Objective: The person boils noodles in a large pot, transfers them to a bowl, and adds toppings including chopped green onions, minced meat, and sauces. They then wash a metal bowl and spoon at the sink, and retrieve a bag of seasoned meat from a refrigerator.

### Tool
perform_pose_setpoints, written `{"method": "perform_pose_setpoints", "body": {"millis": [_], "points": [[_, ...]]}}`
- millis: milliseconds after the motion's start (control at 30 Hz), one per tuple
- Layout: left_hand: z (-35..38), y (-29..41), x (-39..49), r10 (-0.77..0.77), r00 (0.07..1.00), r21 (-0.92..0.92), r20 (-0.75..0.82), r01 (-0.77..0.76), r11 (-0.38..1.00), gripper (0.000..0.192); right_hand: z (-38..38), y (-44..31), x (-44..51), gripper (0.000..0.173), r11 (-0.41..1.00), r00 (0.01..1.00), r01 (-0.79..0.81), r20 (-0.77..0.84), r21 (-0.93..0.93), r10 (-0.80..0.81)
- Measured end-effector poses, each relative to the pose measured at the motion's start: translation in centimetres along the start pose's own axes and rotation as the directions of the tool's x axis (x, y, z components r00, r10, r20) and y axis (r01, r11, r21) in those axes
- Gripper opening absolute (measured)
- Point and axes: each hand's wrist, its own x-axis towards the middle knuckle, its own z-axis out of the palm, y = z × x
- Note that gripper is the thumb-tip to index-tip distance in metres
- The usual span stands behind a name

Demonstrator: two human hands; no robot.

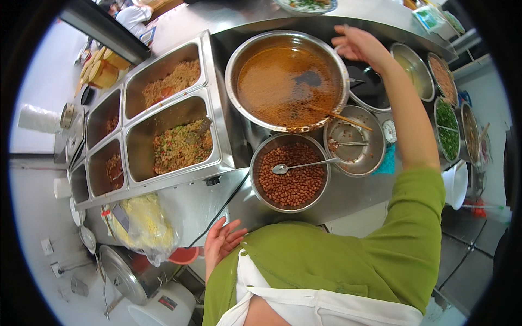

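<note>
My right hand (pixel 361 45) is stretched out above the far right rim of a large steel basin (pixel 229 87) of orange-brown oily broth (pixel 281 93). Its fingers are loosely bent and apart, and I see nothing in them. A wooden handle (pixel 346 119) leans out over that basin's near right rim. Close to my body, my left hand (pixel 222 243) is raised with spread fingers and holds nothing. Between me and the broth stands a steel bowl of peanuts (pixel 289 183) with a metal spoon (pixel 306 165) in it. A nearly bare steel bowl (pixel 355 163) beside it holds another spoon (pixel 354 143).
Left stands a steel food warmer (pixel 226 155) with minced toppings in its wells. A plastic bag of yellow noodles (pixel 149 224) lies before it, and a black cable (pixel 220 212) crosses the counter. Chopped greens (pixel 447 130) are at right. A garnished bowl (pixel 306 6) sits on the far ledge.
</note>
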Motion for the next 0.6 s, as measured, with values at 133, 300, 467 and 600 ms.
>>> {"method": "perform_pose_setpoints", "body": {"millis": [133, 300, 467, 600], "points": [[-1.0, 0.4, 0.2, -0.016, 0.994, -0.038, 0.11, 0.02, 0.999, 0.043, -2.0, 4.1, -13.7, 0.029, 0.852, 0.966, 0.008, -0.215, -0.524, -0.141], [-2.4, 0.0, 0.6, -0.122, 0.947, -0.003, 0.297, 0.129, 0.992, 0.042, 2.0, 13.0, -26.5, 0.036, 0.753, 0.699, -0.491, -0.714, -0.437, 0.041], [-1.9, -0.5, 1.7, -0.328, 0.824, 0.254, 0.461, 0.231, 0.939, 0.041, 9.4, 17.7, -27.1, 0.051, 0.834, 0.687, -0.441, -0.473, 0.333, 0.552], [0.1, -1.5, 1.8, -0.444, 0.708, 0.428, 0.549, 0.218, 0.877, 0.043, 11.8, 17.5, -26.0, 0.028, 0.757, 0.616, -0.149, -0.539, 0.637, 0.575]]}}
